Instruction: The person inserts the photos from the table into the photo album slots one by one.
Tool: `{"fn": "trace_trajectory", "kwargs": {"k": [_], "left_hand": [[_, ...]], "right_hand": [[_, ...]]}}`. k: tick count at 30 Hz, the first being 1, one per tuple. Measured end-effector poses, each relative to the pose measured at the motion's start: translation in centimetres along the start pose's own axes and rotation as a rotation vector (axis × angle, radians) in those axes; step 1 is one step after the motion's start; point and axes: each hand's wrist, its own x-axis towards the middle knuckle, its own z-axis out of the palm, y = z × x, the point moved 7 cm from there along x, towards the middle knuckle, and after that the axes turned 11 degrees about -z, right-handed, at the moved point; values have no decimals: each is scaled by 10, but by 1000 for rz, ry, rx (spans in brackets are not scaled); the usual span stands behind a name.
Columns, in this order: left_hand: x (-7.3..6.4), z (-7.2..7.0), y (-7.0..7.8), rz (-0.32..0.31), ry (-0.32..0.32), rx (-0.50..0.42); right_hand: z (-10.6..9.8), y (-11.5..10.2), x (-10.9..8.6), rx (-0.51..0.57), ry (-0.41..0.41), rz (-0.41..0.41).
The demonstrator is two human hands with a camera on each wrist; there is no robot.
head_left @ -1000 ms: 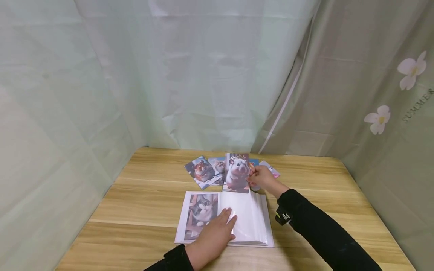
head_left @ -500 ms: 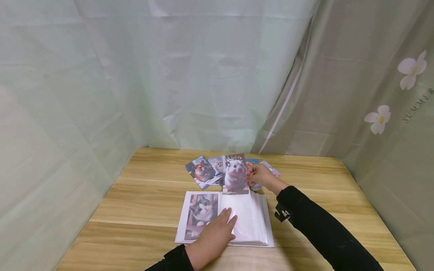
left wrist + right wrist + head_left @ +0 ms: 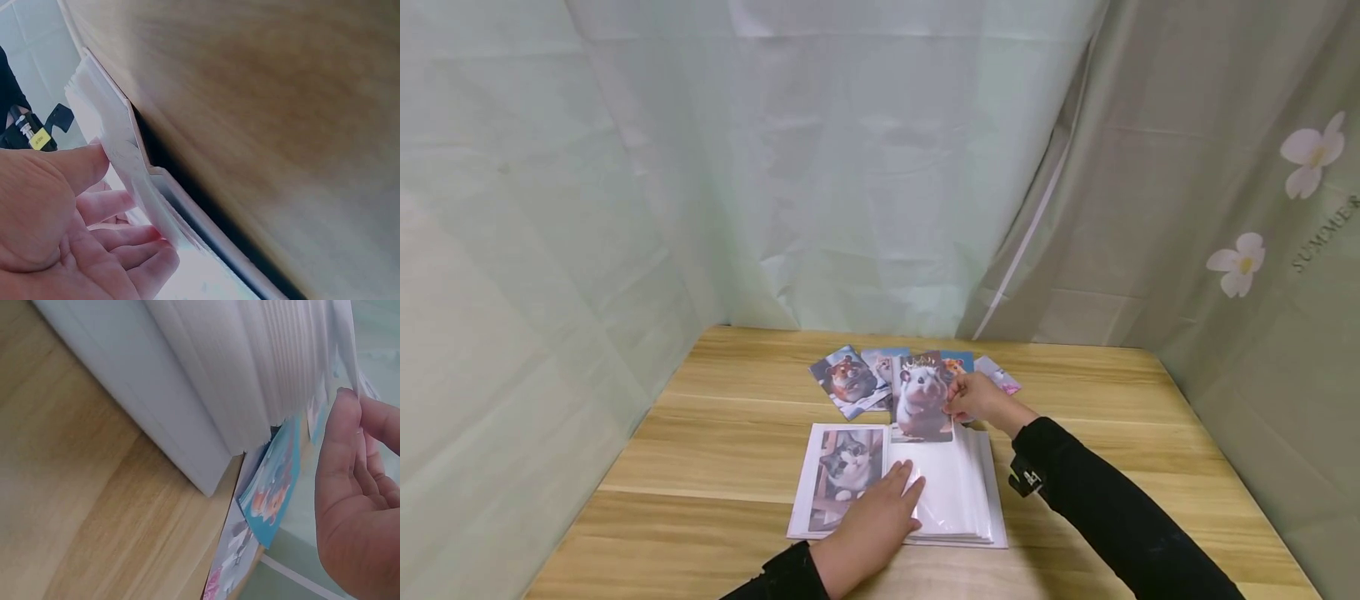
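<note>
A photo album [image 3: 940, 492] lies spread on the wooden table, with a grey-and-white cat photo [image 3: 848, 467] on its left page and a blank white right page. My left hand [image 3: 876, 521] rests across the album's middle, its fingers extended; in the left wrist view they lie along the pages [image 3: 119, 131]. My right hand [image 3: 981, 398] pinches the right edge of a photo of a crowned hamster [image 3: 921, 398] between thumb and fingers. That photo's bottom edge overlaps the top of the right page; whether it is inside the clear sleeve I cannot tell.
Behind the album several more photos lie fanned out, including a brown hamster photo [image 3: 850, 379] at left and a pink-and-white one [image 3: 997, 375] at right. A blue-edged photo [image 3: 275, 481] shows beside the album's corner. Pale curtains [image 3: 880, 167] surround the table [image 3: 700, 467].
The hamster photo first shifted slightly left, then came down towards me, so its bottom edge now overlaps the right page more. My right hand moved with it; my left hand stayed still.
</note>
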Motion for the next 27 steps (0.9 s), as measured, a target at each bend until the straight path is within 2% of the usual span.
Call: {"fn": "trace_trajectory", "kwargs": {"k": [8,13,20,27], "left_hand": [[0,-1,-1,-1,-1,-11],[0,-2,-1,3,9,-19],[1,0,-3,-25,-35,-40],[1,-1,-2,-13,-23,-46]], "right_hand": [[3,0,-2,29,-58,-20],[3,8,-3,99,-89,31],[3,20,2,170,-87,76],[4,25,9,185,-45,103]]}}
